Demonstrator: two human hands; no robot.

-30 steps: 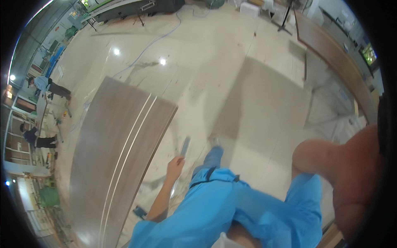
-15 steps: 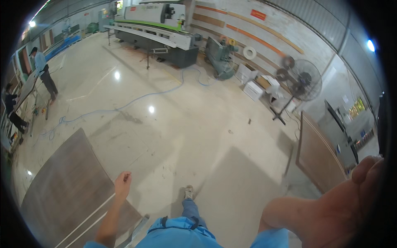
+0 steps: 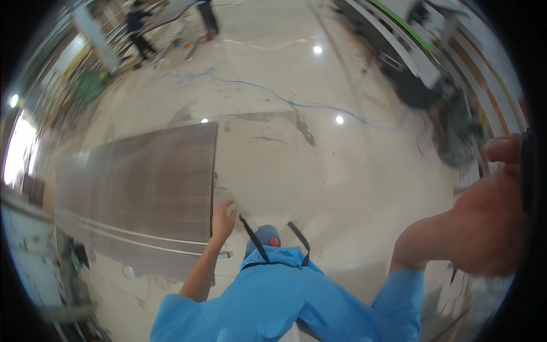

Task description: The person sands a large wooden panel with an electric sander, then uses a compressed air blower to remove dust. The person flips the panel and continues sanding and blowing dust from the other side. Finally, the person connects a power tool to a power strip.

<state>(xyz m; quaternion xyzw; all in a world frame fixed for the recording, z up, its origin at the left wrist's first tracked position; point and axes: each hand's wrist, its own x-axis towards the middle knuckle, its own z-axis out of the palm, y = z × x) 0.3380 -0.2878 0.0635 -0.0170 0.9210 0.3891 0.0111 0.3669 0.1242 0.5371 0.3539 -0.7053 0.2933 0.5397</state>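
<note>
At the near right corner of the wood-grain panel point(image 3: 142, 182), your left hand point(image 3: 223, 219) was found released, fingers spread and holding nothing; it hovered just beside the panel's right edge, and whether a fingertip touched that edge could not be told. The panel itself lay flat on the pale floor point(image 3: 342, 188), its long side running away to your left, with two thin light lines along its near side. Your right hand point(image 3: 484, 228) was raised close to the camera at the right rim; it filled that side as a blur, one digit standing up at the top, and whether it was clenched or grasping anything could not be told.

Judgement: the step in hand was a reach to the panel's edge, with no grip yet made. A next move on it would call for the fingers to get under or around that thin edge, and for your grey shoe point(image 3: 263, 235) (planted just beside the corner) to stay out of the way. A second hand would probably be needed, as the panel looked broad.

Containers: none could be made out near your hands; nothing was seen held in any. A blue cable point(image 3: 296, 104) trailed across the floor well beyond the panel, a long machine point(image 3: 421, 74) stood at the far right, and other people point(image 3: 137, 28) worked well apart at the top
</note>
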